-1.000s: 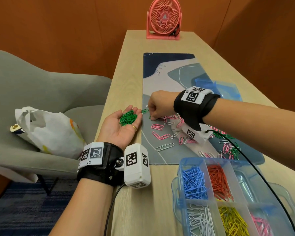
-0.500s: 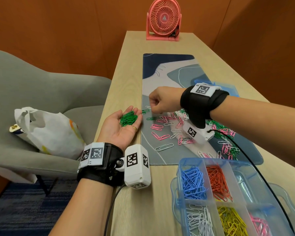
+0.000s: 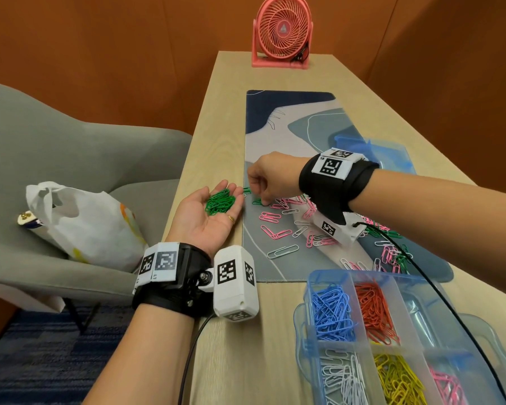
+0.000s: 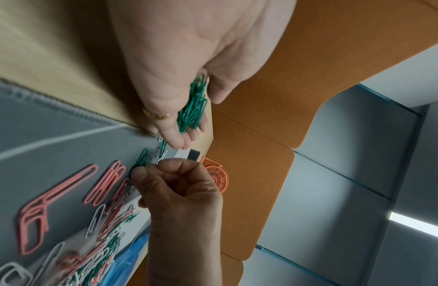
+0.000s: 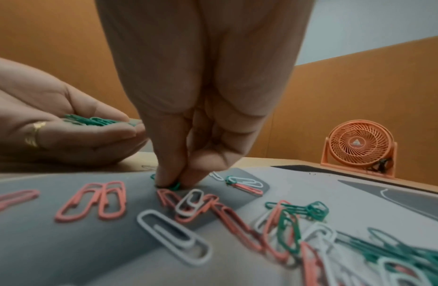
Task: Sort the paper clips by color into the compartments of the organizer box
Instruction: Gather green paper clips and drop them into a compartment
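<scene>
My left hand point(image 3: 209, 210) lies palm up at the table's left edge, beside the mat, its fingers relaxed under a pile of green paper clips point(image 3: 219, 201). My right hand point(image 3: 261, 201) is down on the mat point(image 3: 289, 127), with thumb and forefinger pinching one green clip point(image 5: 175, 186) that lies flat there. Pink, white and green clips point(image 3: 275, 232) are scattered over the mat under and to the right of that wrist. The clear blue organizer box point(image 3: 309, 283) sits at the near right, holding blue, red, white, yellow and pink clips in separate compartments.
A pink desk fan point(image 3: 284, 27) stands at the table's far end. A blue lid point(image 3: 392, 153) lies behind my right wrist. Cables run from both wrist cameras. A grey chair point(image 3: 70, 147) with a plastic bag point(image 3: 85, 220) is left of the table.
My right hand lifted off the mat toward the left palm, then came back down onto a green clip. The left hand stayed where it was.
</scene>
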`<state>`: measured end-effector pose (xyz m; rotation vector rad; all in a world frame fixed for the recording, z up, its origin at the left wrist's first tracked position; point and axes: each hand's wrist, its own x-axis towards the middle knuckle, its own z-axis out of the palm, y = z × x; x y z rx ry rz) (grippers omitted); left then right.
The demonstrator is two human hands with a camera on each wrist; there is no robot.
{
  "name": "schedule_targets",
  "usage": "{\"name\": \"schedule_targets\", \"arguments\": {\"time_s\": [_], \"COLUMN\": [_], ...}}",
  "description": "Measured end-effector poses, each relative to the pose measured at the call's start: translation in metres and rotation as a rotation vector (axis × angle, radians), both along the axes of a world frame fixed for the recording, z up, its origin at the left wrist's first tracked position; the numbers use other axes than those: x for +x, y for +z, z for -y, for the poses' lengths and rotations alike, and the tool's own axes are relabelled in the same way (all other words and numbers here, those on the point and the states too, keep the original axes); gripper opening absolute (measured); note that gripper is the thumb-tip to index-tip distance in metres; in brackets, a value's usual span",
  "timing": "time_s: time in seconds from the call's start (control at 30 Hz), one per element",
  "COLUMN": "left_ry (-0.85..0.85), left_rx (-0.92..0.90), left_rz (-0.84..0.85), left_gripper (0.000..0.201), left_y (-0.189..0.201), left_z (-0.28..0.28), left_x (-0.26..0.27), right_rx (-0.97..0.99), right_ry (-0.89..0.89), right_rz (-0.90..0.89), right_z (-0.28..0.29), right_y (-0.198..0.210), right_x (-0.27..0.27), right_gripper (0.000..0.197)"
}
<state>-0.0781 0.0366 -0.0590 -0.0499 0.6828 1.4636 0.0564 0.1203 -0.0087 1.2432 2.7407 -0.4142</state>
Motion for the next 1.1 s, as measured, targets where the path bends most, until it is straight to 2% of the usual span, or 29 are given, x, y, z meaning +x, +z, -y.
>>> {"name": "schedule_targets", "arguments": {"time_s": [0.23,0.4,0.57,0.7,0.8,1.0,1.1], "left_ry": [-0.007,-0.031,-0.036,0.01,0.065,0.063,0.044], "left_rx": [0.009,0.028,0.051,0.013,-0.001,0.006,0.008], "left_rz": [-0.003,0.018,0.101,0.107,0.13,0.108,0.082], "left_gripper": [0.036,0.035,0.036,0.036,0.036,0.035,0.036], "left_y": [0.0,0.003,0.003,0.005,0.004,0.003,0.003], "left_z": [0.001,0.001,0.001,0.002,0.001,0.001,0.002], "left_x": [0.001,0.003,0.004,0.001,-0.003,-0.004,-0.002], "right_rx": [0.0,-0.107,-0.169,-0.015,0.108,0.092,0.127], "right_ry": [0.023,0.008,0.092,0.025,0.02,0.1,0.118], "right_rz": [0.039,-0.282,-0.37,-0.293,-0.114,0.112,0.159], "right_z": [0.003,0.005,0.019,0.004,-0.006,-0.008,-0.008], "right_y": [0.0,0.023,0.03,0.028,0.023,0.004,-0.001], "right_x": [0.001,-0.005,-0.019,-0.016,-0.009,-0.015,-0.017], "right_gripper": [0.018,0.019,0.01,0.009,0.013,0.031,0.022]}}
